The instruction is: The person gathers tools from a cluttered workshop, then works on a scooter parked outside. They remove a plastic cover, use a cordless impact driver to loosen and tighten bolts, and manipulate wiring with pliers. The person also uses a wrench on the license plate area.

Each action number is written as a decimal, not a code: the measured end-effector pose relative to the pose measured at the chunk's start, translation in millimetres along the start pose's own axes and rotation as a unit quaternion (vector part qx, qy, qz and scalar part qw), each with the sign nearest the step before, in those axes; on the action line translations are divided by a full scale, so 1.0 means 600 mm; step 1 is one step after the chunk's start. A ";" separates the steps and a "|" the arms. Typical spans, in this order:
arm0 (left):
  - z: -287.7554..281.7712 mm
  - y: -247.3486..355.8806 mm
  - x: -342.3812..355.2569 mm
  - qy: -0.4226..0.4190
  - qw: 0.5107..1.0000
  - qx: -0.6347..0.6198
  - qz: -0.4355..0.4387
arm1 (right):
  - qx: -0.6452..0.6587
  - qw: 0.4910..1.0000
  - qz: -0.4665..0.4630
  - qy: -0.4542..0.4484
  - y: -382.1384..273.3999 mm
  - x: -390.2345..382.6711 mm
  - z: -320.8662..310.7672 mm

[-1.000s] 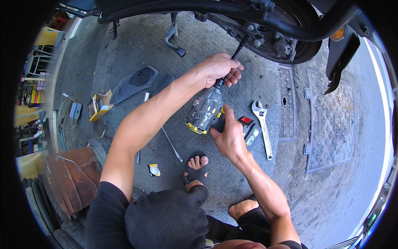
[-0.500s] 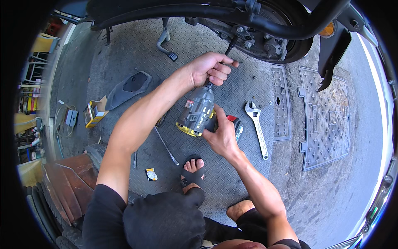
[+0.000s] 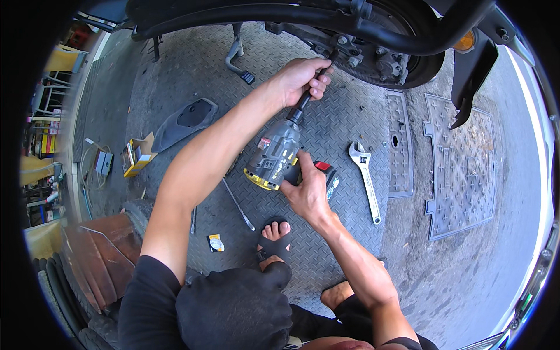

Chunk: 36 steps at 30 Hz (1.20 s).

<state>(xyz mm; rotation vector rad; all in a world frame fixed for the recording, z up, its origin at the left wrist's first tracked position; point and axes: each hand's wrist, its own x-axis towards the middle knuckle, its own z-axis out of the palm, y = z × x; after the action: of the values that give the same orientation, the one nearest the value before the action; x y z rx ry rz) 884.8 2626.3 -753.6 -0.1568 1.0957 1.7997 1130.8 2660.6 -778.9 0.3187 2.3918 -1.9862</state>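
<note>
Grey and yellow, the power driver (image 3: 274, 153) is gripped by my right hand (image 3: 308, 195); my left hand (image 3: 298, 80) is wrapped around its black extension (image 3: 303, 102), pointing to one o'clock.

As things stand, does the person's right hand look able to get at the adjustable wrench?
Probably yes, but not freely: the right hand is gripping the power driver, so it would likely have to let go first. The adjustable wrench lies uncovered on the floor, just to its right.

Roadside workshop (wrench (image 3: 366, 182), power driver (image 3: 273, 154))
</note>
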 end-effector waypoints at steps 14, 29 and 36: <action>-0.008 -0.014 0.111 0.061 0.983 -0.065 0.159 | -0.124 0.992 -0.004 -0.037 0.025 -0.062 -0.046; -0.277 -0.195 0.001 0.226 0.584 0.778 0.058 | -0.129 0.991 -0.030 0.009 0.009 -0.092 -0.138; -0.127 -0.148 -0.022 0.163 0.797 0.568 0.128 | -0.117 0.992 -0.030 0.016 0.004 -0.070 -0.139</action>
<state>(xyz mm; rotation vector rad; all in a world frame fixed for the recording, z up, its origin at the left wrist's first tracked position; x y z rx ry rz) 935.2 2571.1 -844.9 0.4461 2.3544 1.0466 1182.2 2736.3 -759.1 0.2771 2.6502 -1.7072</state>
